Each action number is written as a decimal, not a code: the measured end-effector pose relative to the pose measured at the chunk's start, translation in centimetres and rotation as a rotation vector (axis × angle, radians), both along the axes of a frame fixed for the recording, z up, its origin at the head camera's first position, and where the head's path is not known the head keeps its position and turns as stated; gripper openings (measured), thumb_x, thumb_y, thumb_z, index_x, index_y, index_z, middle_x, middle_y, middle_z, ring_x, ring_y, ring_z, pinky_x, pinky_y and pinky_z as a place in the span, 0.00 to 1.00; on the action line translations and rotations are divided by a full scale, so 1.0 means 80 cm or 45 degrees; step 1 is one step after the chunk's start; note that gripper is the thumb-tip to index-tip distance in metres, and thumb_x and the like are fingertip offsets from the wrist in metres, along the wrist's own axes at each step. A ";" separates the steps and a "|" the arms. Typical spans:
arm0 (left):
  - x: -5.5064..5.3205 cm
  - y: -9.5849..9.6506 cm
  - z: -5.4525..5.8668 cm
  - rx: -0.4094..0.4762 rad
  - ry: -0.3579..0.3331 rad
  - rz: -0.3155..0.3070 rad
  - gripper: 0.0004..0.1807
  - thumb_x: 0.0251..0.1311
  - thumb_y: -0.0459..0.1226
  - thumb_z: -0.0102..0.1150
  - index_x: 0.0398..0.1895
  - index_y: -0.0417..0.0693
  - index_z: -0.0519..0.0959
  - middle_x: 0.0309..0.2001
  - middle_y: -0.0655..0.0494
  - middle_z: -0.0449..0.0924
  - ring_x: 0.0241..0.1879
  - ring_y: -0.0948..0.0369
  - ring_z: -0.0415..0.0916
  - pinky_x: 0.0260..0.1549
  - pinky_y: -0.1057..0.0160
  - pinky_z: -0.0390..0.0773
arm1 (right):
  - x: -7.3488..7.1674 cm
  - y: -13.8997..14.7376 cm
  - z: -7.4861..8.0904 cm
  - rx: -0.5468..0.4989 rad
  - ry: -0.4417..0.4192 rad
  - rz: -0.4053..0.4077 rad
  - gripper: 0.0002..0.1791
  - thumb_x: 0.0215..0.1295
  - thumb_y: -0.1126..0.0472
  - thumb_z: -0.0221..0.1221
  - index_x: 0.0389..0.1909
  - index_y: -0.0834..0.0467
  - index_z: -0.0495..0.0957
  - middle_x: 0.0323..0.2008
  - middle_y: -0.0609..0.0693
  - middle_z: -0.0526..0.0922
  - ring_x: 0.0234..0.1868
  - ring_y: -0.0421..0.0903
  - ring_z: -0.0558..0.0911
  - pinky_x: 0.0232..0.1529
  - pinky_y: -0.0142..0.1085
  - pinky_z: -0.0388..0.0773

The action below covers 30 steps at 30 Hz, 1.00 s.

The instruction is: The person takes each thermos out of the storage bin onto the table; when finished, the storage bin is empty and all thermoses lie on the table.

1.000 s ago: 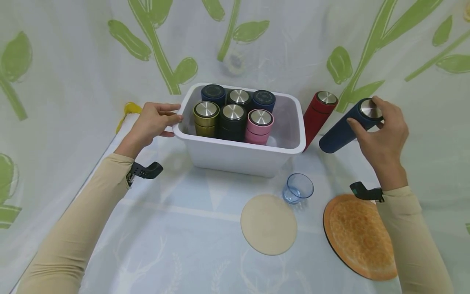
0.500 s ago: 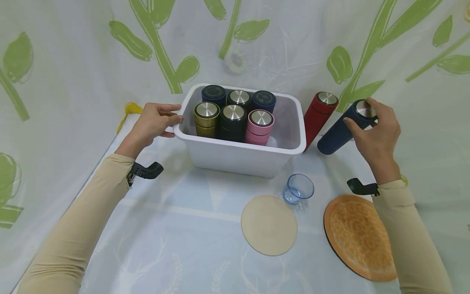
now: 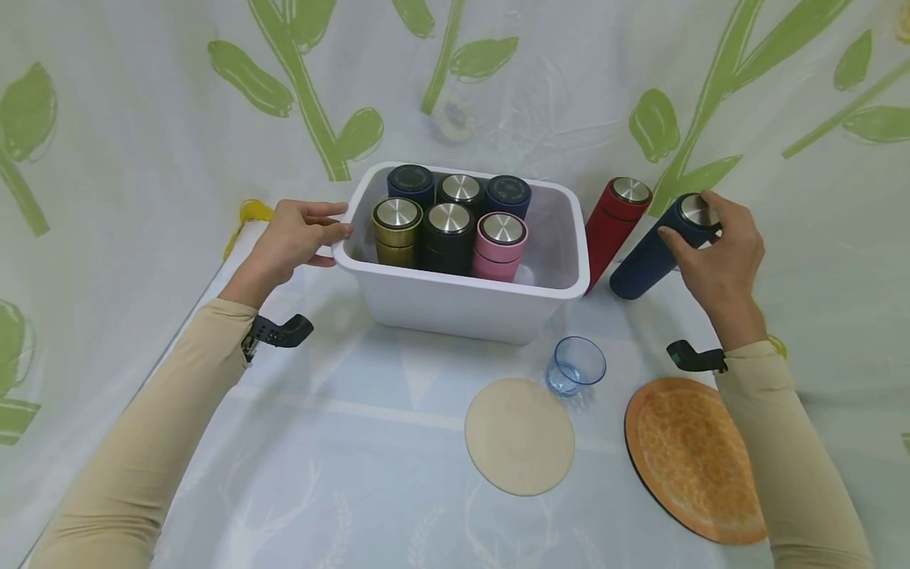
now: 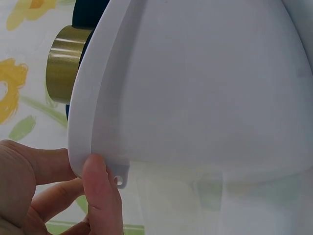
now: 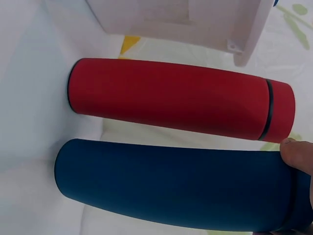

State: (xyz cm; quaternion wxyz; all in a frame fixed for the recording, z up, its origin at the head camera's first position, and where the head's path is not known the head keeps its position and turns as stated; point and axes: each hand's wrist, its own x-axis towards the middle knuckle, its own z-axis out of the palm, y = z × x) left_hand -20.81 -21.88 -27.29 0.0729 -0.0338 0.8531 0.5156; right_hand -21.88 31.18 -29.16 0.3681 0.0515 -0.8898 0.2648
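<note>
My right hand [image 3: 725, 261] grips a dark blue thermos flask [image 3: 654, 253] around its steel-topped lid. The right wrist view shows a thumb near the lid seam of the blue flask [image 5: 171, 186]. Beside it stands a red thermos flask [image 3: 613, 225], a small gap between them. My left hand [image 3: 291, 241] pinches the left rim corner of a white plastic tub [image 3: 455, 304]; in the left wrist view the thumb [image 4: 100, 196] lies against the tub rim [image 4: 83, 112]. Several flasks stand upright inside the tub, among them a gold one [image 3: 396, 233], a black one [image 3: 448, 237] and a pink one [image 3: 500, 246].
In front of the tub's right end stands a blue-tinted glass [image 3: 576, 367], close to a round beige mat [image 3: 519, 438]. A brown round board [image 3: 690, 466] lies partly under my right forearm. A leaf-patterned curtain [image 3: 554, 103] hangs behind the tub.
My right hand has moved left with the blue flask, bringing it nearer the red one. My left hand has stayed at the tub rim.
</note>
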 end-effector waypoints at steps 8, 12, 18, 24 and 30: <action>0.001 0.000 -0.001 -0.006 -0.001 -0.009 0.28 0.72 0.39 0.57 0.73 0.44 0.68 0.64 0.40 0.73 0.53 0.49 0.75 0.33 0.65 0.85 | -0.003 0.001 -0.006 -0.031 -0.097 -0.042 0.33 0.59 0.57 0.72 0.65 0.61 0.74 0.55 0.62 0.80 0.56 0.56 0.76 0.47 0.41 0.68; 0.001 -0.001 -0.001 -0.007 0.000 -0.010 0.28 0.72 0.39 0.57 0.73 0.44 0.68 0.65 0.40 0.73 0.53 0.49 0.75 0.33 0.65 0.85 | -0.009 0.005 -0.006 -0.034 -0.098 -0.033 0.33 0.59 0.57 0.71 0.65 0.63 0.74 0.54 0.64 0.80 0.55 0.58 0.76 0.47 0.44 0.67; -0.001 0.001 -0.001 -0.001 0.011 -0.002 0.28 0.71 0.39 0.58 0.72 0.44 0.68 0.64 0.40 0.73 0.53 0.49 0.75 0.33 0.65 0.85 | -0.018 0.013 -0.003 -0.060 -0.178 -0.029 0.34 0.61 0.56 0.70 0.67 0.61 0.72 0.57 0.63 0.78 0.58 0.58 0.74 0.57 0.49 0.66; -0.001 0.000 -0.005 -0.002 0.017 0.000 0.28 0.72 0.39 0.58 0.73 0.44 0.68 0.64 0.40 0.74 0.52 0.49 0.76 0.33 0.66 0.85 | -0.027 0.018 -0.005 -0.095 -0.275 -0.042 0.36 0.63 0.54 0.68 0.70 0.58 0.69 0.59 0.63 0.76 0.59 0.59 0.72 0.63 0.52 0.60; 0.000 0.000 -0.004 0.000 0.033 0.003 0.28 0.72 0.39 0.57 0.72 0.44 0.68 0.63 0.39 0.74 0.51 0.49 0.75 0.33 0.66 0.85 | -0.030 0.016 -0.004 -0.098 -0.325 -0.041 0.36 0.66 0.52 0.65 0.72 0.58 0.66 0.61 0.64 0.74 0.63 0.60 0.70 0.66 0.54 0.58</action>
